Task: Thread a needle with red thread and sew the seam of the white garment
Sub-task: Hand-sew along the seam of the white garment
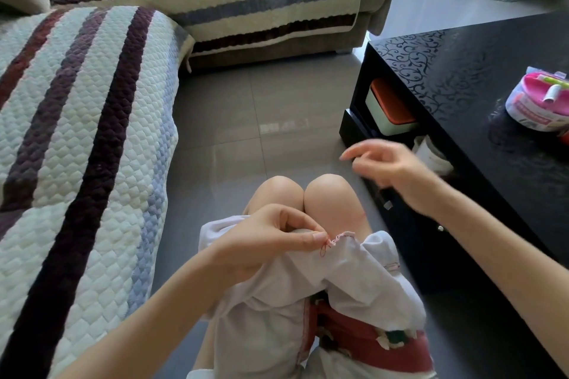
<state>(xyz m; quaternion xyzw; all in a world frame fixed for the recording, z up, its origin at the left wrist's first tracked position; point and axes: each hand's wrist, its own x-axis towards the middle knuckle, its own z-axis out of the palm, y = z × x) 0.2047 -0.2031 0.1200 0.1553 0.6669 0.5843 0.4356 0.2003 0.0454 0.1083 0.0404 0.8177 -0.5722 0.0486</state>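
Our left hand (277, 240) pinches the seam (340, 237) of the garment (354, 274) between thumb and forefinger. The pinch sits right where red stitches bunch the edge and a small loop of thread (322, 251) hangs loose. Our right hand (391, 166) is raised up and to the right, blurred. Its fingers look bent, but we cannot tell whether they pinch a needle, which we cannot see.

A faint red line crosses the right knee (335, 194) towards that hand, so we judge we are drawing a stitch tight. If we pull too hard, the seam puckers more or the thread snaps, and an uneven pull may knot the loose loop. The garment lies over our lap, so a slack pinch lets it slide. The table (462, 86) stands close on the right, and a wide pull could knock our hand against it.
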